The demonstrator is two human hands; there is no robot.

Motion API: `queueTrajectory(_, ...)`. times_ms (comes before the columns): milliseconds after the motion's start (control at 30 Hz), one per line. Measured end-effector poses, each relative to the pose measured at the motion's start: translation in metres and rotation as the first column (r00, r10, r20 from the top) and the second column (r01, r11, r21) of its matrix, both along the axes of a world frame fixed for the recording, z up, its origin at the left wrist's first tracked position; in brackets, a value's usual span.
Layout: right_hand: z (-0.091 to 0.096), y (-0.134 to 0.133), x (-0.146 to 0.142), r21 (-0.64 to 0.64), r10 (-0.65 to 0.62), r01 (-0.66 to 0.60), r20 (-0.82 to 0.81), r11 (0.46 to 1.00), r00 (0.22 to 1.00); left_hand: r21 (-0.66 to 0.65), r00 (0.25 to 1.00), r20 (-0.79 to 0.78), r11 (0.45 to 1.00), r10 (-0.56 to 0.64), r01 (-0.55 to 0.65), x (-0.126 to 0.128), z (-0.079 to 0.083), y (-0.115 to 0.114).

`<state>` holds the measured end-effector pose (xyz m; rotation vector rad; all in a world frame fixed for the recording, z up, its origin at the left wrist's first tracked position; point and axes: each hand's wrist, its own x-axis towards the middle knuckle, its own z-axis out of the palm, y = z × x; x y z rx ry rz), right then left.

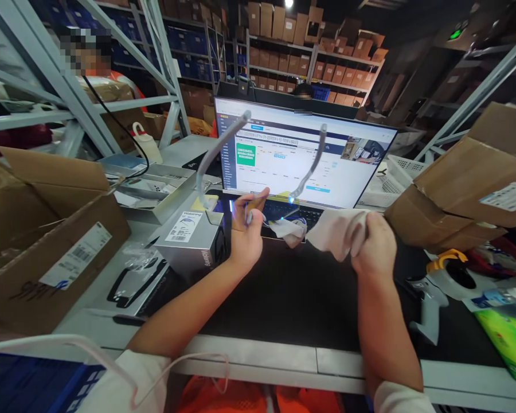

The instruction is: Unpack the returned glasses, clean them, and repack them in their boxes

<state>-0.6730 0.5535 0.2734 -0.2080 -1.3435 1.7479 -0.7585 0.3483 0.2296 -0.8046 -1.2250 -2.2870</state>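
My left hand (247,238) is raised above the black desk mat, its thumb and fingers closed on a pair of clear-framed eyeglasses (313,167). Both temples point up and away, in front of the monitor (284,155). The lenses are hard to make out against the fingers and keyboard. My right hand (375,246) grips a white wipe (336,230), held apart from the glasses. Between the hands shows a crumpled white piece (290,231) with a bluish edge; whether it touches the lens I cannot tell. Left of my left wrist stands a grey product box (187,244) with a white label.
An open carton (47,241) occupies the left side, and stacked cartons (468,172) the right. A barcode scanner (432,310), a tape roll (453,275) and a green packet (509,338) lie at right. A white cable (90,350) crosses the lower left. Another person (90,63) is behind the frame.
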Motion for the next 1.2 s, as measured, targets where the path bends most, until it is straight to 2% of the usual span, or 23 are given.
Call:
queueTrajectory(67, -0.008, -0.02, -0.006, -0.086, 0.108, -0.103, 0.058, 0.991, 0.992, -0.066, 0.997, -0.077, 0.997, 0.027, -0.032, 0.009, -0.004, 0.005)
queueTrajectory(133, -0.013, -0.044, -0.006, -0.228, 0.308, -0.288, 0.057, 0.93, 0.95, -0.118, 0.984, -0.171, 0.99, 0.057, -0.078, 0.017, -0.008, 0.009)
queueTrajectory(200, -0.014, -0.066, -0.001, -0.389, 0.536, -0.483, 0.034, 0.785, 0.844, -0.126, 0.961, -0.268, 0.986, 0.068, -0.105, 0.022, -0.013, 0.013)
queueTrajectory(267, -0.012, -0.08, 0.007, -0.519, 0.681, -0.575, 0.021, 0.633, 0.732, -0.113, 0.941, -0.329, 0.986, 0.077, -0.12, 0.025, -0.016, 0.017)
queueTrajectory(300, -0.01, -0.084, 0.011, -0.563, 0.719, -0.587, 0.019, 0.582, 0.695, -0.111, 0.933, -0.348, 0.984, 0.094, -0.141, 0.025, -0.018, 0.019)
queueTrajectory(333, -0.008, -0.085, 0.015, -0.589, 0.735, -0.588, 0.016, 0.555, 0.678, -0.118, 0.926, -0.36, 0.979, 0.115, -0.168, 0.024, -0.019, 0.02)
queueTrajectory(400, -0.004, -0.083, 0.02, -0.603, 0.719, -0.571, 0.006, 0.558, 0.695, -0.133, 0.913, -0.369, 0.962, 0.173, -0.236, 0.021, -0.021, 0.022)
queueTrajectory(533, -0.001, -0.076, 0.02, -0.584, 0.614, -0.493, 0.012, 0.644, 0.789, -0.125, 0.895, -0.366, 0.939, 0.255, -0.319, 0.017, -0.022, 0.023)
queueTrajectory(567, -0.002, -0.078, 0.02, -0.589, 0.603, -0.478, 0.02, 0.651, 0.798, -0.114, 0.891, -0.368, 0.938, 0.267, -0.329, 0.017, -0.022, 0.024)
queueTrajectory(733, -0.008, -0.093, 0.019, -0.601, 0.684, -0.527, 0.047, 0.601, 0.728, -0.078, 0.914, -0.318, 0.954, 0.251, -0.289, 0.022, -0.017, 0.021)
queueTrajectory(900, -0.002, -0.087, 0.018, -0.59, 0.61, -0.494, -0.001, 0.639, 0.792, -0.107, 0.938, -0.252, 0.956, 0.238, -0.272, 0.021, -0.015, 0.021)
queueTrajectory(1067, -0.011, -0.098, 0.017, -0.62, 0.66, -0.503, 0.032, 0.602, 0.751, -0.072, 0.918, -0.295, 0.952, 0.265, -0.298, 0.018, -0.014, 0.021)
queueTrajectory(1200, -0.008, -0.093, 0.014, -0.619, 0.619, -0.503, -0.034, 0.603, 0.785, -0.102, 0.915, -0.309, 0.948, 0.259, -0.302, 0.018, -0.012, 0.018)
